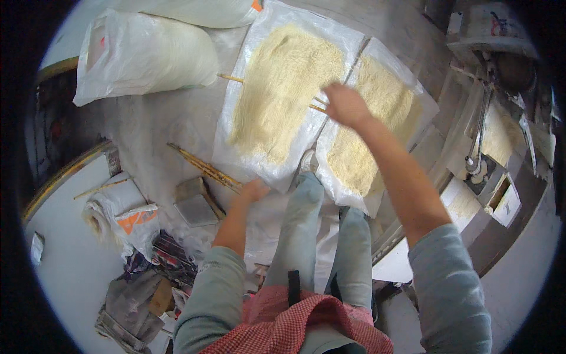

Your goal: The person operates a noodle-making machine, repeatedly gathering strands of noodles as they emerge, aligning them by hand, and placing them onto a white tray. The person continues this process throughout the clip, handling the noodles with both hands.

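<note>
Two white plastic sheets (227, 150) lie side by side, each bearing a flattened, pale yellow mass of fine texture, the left mass (289, 82) and the right mass (354, 154). My right hand (346, 105) is closed over the gap between them, gripping thin yellow sticks (318, 108). A stick end (230, 78) pokes out at the left mass's far edge, in line with these; its middle is hidden. Lower left, my left hand (254, 190) is closed round one end of a bundle of long thin sticks (206, 167). Motion blurs its fingers.
Full white sacks (150, 56) lie at the far left. A grey flat block (197, 203) sits near my left forearm. Plastic packaging (138, 221) and dark cloth (135, 307) are piled lower left. Machinery with metal arms (483, 124) stands at right.
</note>
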`<control>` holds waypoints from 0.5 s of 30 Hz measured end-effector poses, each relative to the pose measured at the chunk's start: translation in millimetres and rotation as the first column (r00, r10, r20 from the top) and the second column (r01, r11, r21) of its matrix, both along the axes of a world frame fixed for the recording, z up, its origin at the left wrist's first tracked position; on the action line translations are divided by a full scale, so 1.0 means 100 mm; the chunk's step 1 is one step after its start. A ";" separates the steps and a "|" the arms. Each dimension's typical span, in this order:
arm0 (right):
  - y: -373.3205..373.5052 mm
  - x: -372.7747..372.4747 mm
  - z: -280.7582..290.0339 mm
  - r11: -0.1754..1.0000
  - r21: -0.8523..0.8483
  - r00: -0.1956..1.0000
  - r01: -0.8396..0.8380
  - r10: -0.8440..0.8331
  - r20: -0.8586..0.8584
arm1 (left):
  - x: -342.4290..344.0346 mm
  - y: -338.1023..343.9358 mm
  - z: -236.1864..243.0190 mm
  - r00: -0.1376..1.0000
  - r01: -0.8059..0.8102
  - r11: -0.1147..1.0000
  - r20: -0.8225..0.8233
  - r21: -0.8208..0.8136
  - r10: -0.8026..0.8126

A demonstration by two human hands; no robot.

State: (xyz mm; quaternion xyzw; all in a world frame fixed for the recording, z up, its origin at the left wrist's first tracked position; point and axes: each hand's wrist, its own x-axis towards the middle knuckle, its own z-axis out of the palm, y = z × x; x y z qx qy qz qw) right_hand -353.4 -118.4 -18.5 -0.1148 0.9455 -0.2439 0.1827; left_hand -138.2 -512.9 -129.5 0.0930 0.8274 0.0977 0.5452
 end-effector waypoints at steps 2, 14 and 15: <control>0.20 0.89 -0.33 0.996 0.075 0.970 0.047 -0.063 0.236 | 0.16 0.32 0.01 0.974 -0.203 0.978 0.115 0.051 0.196; 2.34 5.51 0.01 0.586 0.381 0.317 0.715 -0.758 0.570 | 0.19 3.11 0.47 1.000 -0.007 0.956 0.025 0.293 0.000; 2.57 5.73 0.04 0.502 0.359 0.288 0.787 -0.813 0.505 | 0.27 3.43 0.51 0.999 0.040 0.940 -0.017 0.340 -0.037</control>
